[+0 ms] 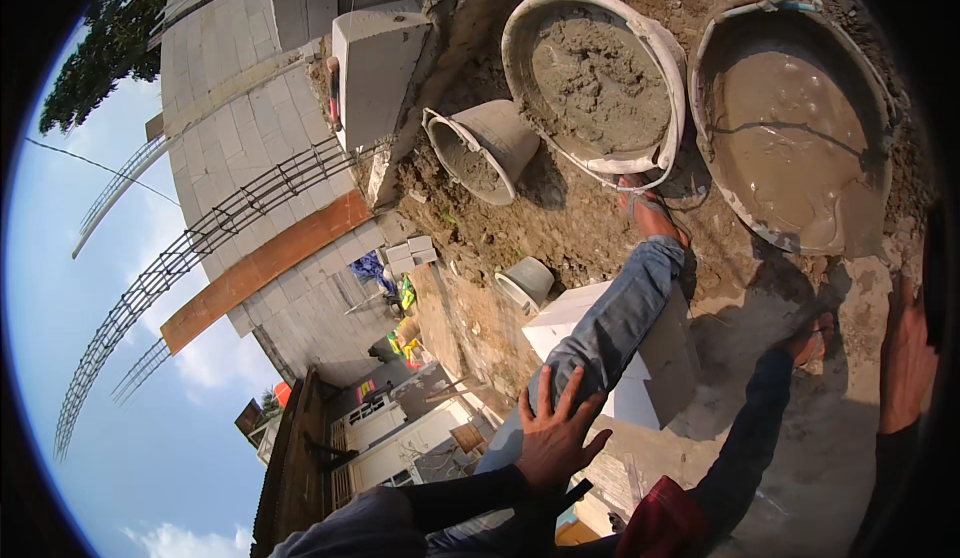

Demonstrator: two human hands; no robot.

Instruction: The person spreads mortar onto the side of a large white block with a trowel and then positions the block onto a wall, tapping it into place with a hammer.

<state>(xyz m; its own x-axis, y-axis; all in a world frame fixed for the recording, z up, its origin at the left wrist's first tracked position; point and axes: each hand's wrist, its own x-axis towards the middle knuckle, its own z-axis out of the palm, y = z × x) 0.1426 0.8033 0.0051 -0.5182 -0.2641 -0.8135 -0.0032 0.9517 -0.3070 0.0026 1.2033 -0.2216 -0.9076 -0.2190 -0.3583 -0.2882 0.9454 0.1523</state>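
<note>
My left hand [565,428] rests open, fingers spread, on the knee of my blue jeans [625,318]. My right hand [905,358] is at the far right edge beside the tub of wet mix; its fingers are partly lost in shadow and a dark shape, so its grip is unclear. That tub [703,108] holds runny brown-grey mix, with a thin dark line across its surface. To its left, another tub [515,23] holds thick, lumpy mortar. My sandalled foot [655,220] stands close below it. A smaller mortar-smeared bucket [510,138] lies tipped beside that tub.
A grey bucket [528,283] and pale blocks [660,388] are near my leg. White blocks [375,68] stand by a block wall [235,138]. A rebar cage [215,228] and an orange-brown plank [265,273] project from it. My other foot [810,343] stands on mortar-stained ground.
</note>
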